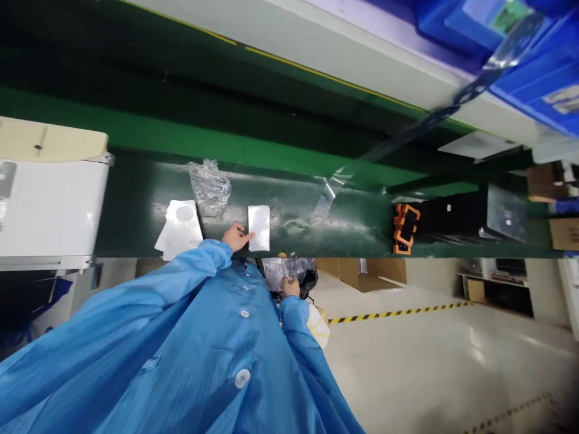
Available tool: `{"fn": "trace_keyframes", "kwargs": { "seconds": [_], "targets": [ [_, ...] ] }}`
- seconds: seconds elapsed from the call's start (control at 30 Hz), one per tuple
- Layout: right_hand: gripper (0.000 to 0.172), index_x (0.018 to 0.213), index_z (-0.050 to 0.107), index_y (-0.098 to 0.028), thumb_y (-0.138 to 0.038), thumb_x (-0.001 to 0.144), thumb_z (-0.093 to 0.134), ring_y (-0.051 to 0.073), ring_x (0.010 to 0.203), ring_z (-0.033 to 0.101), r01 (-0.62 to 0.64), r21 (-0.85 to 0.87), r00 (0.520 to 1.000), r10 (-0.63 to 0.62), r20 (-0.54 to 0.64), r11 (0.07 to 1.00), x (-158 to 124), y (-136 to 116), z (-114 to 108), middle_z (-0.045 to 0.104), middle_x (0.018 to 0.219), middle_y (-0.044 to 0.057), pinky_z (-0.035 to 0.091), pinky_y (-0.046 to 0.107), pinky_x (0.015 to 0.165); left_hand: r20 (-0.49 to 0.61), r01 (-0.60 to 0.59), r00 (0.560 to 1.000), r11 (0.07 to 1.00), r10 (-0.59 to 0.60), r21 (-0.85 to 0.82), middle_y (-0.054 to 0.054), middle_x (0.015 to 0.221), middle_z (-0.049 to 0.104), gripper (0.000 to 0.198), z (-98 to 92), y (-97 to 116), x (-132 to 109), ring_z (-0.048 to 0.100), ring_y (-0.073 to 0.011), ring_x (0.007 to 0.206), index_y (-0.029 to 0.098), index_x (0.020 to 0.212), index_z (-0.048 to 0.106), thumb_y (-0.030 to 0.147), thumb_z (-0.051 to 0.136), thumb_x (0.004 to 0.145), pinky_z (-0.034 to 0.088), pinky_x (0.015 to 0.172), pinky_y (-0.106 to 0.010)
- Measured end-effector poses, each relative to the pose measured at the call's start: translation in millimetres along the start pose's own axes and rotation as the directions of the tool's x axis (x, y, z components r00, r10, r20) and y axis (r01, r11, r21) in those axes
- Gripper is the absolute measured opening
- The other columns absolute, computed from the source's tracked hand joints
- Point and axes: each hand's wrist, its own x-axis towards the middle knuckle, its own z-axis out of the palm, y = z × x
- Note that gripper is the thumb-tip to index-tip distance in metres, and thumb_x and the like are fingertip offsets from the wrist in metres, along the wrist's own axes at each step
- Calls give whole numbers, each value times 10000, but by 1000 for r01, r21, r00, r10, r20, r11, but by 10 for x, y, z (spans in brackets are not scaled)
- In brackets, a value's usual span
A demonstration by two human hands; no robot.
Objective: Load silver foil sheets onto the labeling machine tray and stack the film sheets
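Note:
My left hand (237, 237) rests at the near edge of the green workbench, fingers stretched out, a fingertip touching the lower left side of a shiny white rectangular piece (259, 220). Below the bench edge, my right hand (291, 286) has its fingers curled on clear plastic film (278, 274) over a black-lined bin (310, 279). To the left of the white piece lies a crumpled clear plastic bag (210, 185). Farther left, white flat sheets (181, 232) overlap one another at the bench edge.
A white machine (54, 205) stands at the left. Orange-framed devices (406, 228) and a black box (452, 216) sit on the right of the bench (289, 235). Clear tape (332, 190) hangs down from the shelf with blue bins (543, 78). An open cardboard box (371, 274) is below.

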Motion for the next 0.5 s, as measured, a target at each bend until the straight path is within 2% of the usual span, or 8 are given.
{"fn": "trace_keyframes", "kwargs": {
  "seconds": [0.1,0.17,0.2,0.27,0.33,0.4,0.43,0.5],
  "targets": [
    [487,1288,462,-82,-311,866,547,232,856,628,-104,-105,990,93,-101,989,107,136,-226,621,881,88,466,343,772,-118,16,993,999,-20,-31,7,677,652,438,241,-27,173,666,-191,686,193,846,532,299,872,593,514,699,-289],
    [556,1304,457,-44,-280,824,605,295,926,628,-114,-161,987,93,-130,980,164,90,-349,628,968,171,456,403,811,-134,19,990,996,-31,-85,20,620,628,426,283,-74,165,651,-178,602,181,827,545,315,874,591,528,653,-297],
    [533,1272,492,-35,-263,809,622,325,952,624,-96,-182,988,71,-137,979,194,26,-402,627,993,209,448,430,826,-133,19,991,993,-34,-117,25,595,616,419,283,-98,144,641,-171,570,175,819,552,325,872,595,534,627,-297],
    [422,1184,570,-64,-259,813,624,344,1000,614,-5,-207,991,-24,-135,978,271,-181,-476,634,1024,230,432,444,866,-125,15,991,983,-39,-182,28,569,602,403,263,-141,98,625,-159,539,161,795,563,337,867,597,540,590,-293],
    [310,1121,611,-151,-309,855,590,286,1019,618,146,-204,978,-172,-116,968,385,-473,-475,664,1015,156,430,384,899,-118,10,992,972,-38,-234,25,561,599,374,236,-172,70,606,-147,524,153,758,575,328,862,594,532,564,-282],
    [238,1069,623,-226,-362,890,545,203,964,635,333,-168,931,-352,-97,928,536,-795,-377,686,954,58,442,302,886,-115,5,993,963,-37,-271,25,541,592,324,202,-196,58,581,-139,504,150,720,587,299,848,597,510,541,-270],
    [216,1026,628,-229,-372,886,548,181,906,642,429,-138,892,-443,-93,893,621,-943,-298,687,909,35,454,284,858,-116,3,993,958,-38,-288,27,526,584,296,179,-207,52,571,-138,496,150,705,592,282,835,601,499,533,-264],
    [211,940,627,-215,-380,811,642,169,815,638,514,-80,850,-519,-87,854,789,-1178,-117,682,846,17,473,276,809,-125,-3,991,946,-40,-324,32,510,570,249,115,-234,30,558,-136,492,153,688,588,255,803,614,486,526,-256]
  ]
}}
